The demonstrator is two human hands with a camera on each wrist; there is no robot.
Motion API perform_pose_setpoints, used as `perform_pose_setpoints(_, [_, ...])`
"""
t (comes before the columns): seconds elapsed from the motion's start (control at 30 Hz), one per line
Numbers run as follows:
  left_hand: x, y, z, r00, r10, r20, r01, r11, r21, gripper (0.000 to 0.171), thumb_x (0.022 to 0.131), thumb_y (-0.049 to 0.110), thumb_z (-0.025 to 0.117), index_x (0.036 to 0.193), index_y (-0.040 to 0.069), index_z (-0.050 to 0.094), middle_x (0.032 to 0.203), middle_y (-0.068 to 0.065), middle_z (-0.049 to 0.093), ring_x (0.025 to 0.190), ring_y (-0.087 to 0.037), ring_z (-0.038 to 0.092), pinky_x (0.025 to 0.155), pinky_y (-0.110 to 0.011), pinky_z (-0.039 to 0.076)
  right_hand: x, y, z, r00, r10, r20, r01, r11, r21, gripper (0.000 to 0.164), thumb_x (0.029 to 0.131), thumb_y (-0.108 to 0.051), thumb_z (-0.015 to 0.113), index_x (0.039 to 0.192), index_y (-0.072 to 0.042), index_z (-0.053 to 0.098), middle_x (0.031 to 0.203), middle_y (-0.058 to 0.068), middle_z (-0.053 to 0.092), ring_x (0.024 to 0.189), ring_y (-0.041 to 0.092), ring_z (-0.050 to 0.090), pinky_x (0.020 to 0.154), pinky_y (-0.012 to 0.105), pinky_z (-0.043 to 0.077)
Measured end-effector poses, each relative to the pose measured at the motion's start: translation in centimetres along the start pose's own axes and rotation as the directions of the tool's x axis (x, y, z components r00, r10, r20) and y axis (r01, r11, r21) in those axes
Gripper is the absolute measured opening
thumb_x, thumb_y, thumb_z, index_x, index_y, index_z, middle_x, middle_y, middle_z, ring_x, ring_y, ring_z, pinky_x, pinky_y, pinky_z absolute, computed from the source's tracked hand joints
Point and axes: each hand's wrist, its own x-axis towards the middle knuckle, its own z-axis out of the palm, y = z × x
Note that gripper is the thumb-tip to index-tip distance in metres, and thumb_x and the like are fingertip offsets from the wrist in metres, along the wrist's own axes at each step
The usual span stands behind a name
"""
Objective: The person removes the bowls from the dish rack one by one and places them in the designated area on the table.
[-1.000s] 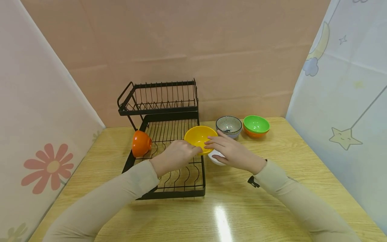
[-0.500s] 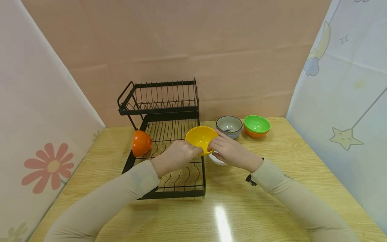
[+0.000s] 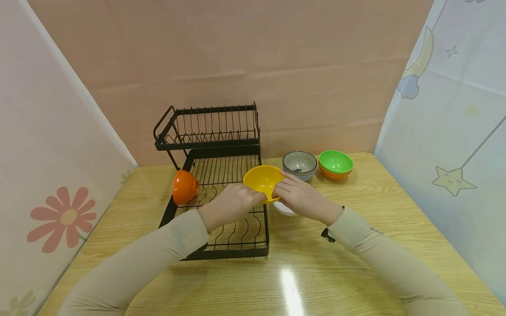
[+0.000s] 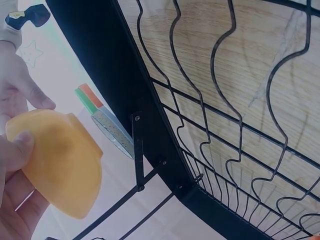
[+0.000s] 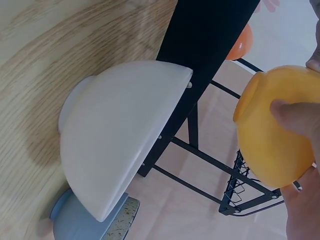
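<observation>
A yellow bowl point(image 3: 262, 176) is held between both hands above the right edge of the black dish rack point(image 3: 237, 253), its mouth facing up and tilted. My left hand point(image 3: 231, 205) grips its near-left rim, and my right hand point(image 3: 303, 198) grips the right rim. Both wrist views show thumbs pressed to the outside of the yellow bowl point(image 4: 62, 160). Partly hidden beneath the right hand, a white bowl point(image 5: 117, 122) stands on the table beside the rack. An orange bowl point(image 3: 184, 188) sits on its side at the rack's left.
Behind the right hand stands a speckled grey bowl point(image 3: 299, 162), stacked in a bluish one. Right of it, a green bowl point(image 3: 336, 161) sits in another orange bowl point(image 3: 333, 176). The rack's upper tier point(image 3: 209, 144) rises at the back, near the pink backdrop point(image 3: 253, 66).
My right hand's fingers, spread at the yellow bowl's rim a second ago, have closed round it. The bowl has shifted slightly right. My left hand keeps its grip.
</observation>
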Motion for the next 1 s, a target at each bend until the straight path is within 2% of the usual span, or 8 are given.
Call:
perform_pose_setpoints(0.33, [0.2,-0.1,-0.4,1.000,0.008,0.019,-0.007,0.999,-0.037,0.009,0.086,0.014,0.074,0.095,0.013,0.070,0.066,0.005,0.065,0.051,-0.007,0.051,0.054,-0.020,0.050,0.1,0.0,-0.2,0.998,-0.042,-0.040,0.040,0.998,-0.054,0.023,0.078,0.000,0.075,0.098,-0.006,0.066,0.097,0.003,0.069,0.099,0.022,0.065,0.105,0.045,0.043])
perform_pose_setpoints(0.6, [0.4,-0.4,-0.9,0.999,0.007,0.051,0.000,0.990,-0.140,0.010,0.092,0.022,0.067,0.097,0.015,0.069,0.074,0.007,0.069,0.056,-0.006,0.056,0.058,-0.021,0.052,0.0,0.1,-0.2,0.997,-0.062,-0.043,0.059,0.996,-0.068,0.024,0.078,0.002,0.074,0.098,-0.007,0.065,0.097,0.002,0.069,0.098,0.021,0.064,0.104,0.042,0.044])
perform_pose_setpoints(0.7, [0.6,-0.7,-1.4,1.000,-0.012,0.002,0.012,0.990,-0.139,0.015,0.093,0.026,0.064,0.101,0.015,0.070,0.081,0.007,0.072,0.062,-0.006,0.061,0.062,-0.022,0.053,-0.1,0.1,-0.3,0.998,-0.055,-0.035,0.052,0.996,-0.068,0.023,0.078,0.003,0.072,0.097,-0.007,0.065,0.095,0.002,0.068,0.097,0.020,0.063,0.105,0.041,0.043])
perform_pose_setpoints(0.77, [0.7,-1.1,-1.8,0.996,-0.062,-0.060,0.054,0.990,-0.128,0.017,0.093,0.024,0.064,0.103,0.012,0.070,0.086,0.004,0.073,0.067,-0.009,0.065,0.065,-0.024,0.055,-0.2,0.1,-0.4,0.999,-0.044,-0.030,0.041,0.997,-0.069,0.022,0.078,0.003,0.071,0.097,-0.007,0.065,0.094,0.002,0.068,0.096,0.020,0.063,0.106,0.041,0.043])
perform_pose_setpoints(0.83, [0.8,-1.6,-2.2,0.982,-0.155,-0.109,0.140,0.981,-0.133,0.017,0.093,0.021,0.064,0.105,0.010,0.069,0.092,0.000,0.074,0.071,-0.011,0.067,0.066,-0.024,0.056,-0.3,0.1,-0.5,0.999,-0.036,-0.029,0.034,0.997,-0.070,0.023,0.077,0.003,0.072,0.096,-0.007,0.065,0.094,0.002,0.068,0.096,0.019,0.063,0.105,0.041,0.043])
perform_pose_setpoints(0.9, [0.8,-2.1,-2.5,0.952,-0.283,-0.113,0.262,0.950,-0.171,0.017,0.094,0.017,0.063,0.107,0.009,0.068,0.095,-0.002,0.074,0.068,-0.011,0.065,0.062,-0.022,0.054,-0.3,0.0,-0.6,0.999,-0.032,-0.025,0.030,0.997,-0.074,0.023,0.078,0.003,0.072,0.097,-0.007,0.065,0.095,0.002,0.068,0.097,0.019,0.063,0.105,0.040,0.043])
perform_pose_setpoints(0.97, [0.6,-2.6,-2.6,0.905,-0.419,-0.071,0.395,0.891,-0.223,0.017,0.096,0.016,0.059,0.109,0.009,0.067,0.099,-0.004,0.073,0.064,-0.010,0.061,0.057,-0.019,0.051,-0.4,0.0,-0.5,0.999,-0.036,-0.023,0.034,0.996,-0.079,0.023,0.078,0.002,0.073,0.097,-0.007,0.065,0.095,0.002,0.068,0.097,0.019,0.063,0.105,0.040,0.044])
perform_pose_setpoints(1.0, [0.5,-2.8,-2.5,0.875,-0.482,-0.040,0.458,0.854,-0.248,0.018,0.097,0.015,0.057,0.111,0.009,0.066,0.100,-0.004,0.072,0.060,-0.009,0.058,0.053,-0.018,0.049,-0.4,0.0,-0.5,0.999,-0.038,-0.022,0.036,0.996,-0.079,0.023,0.077,0.001,0.074,0.097,-0.007,0.065,0.095,0.001,0.068,0.096,0.019,0.062,0.105,0.040,0.044])
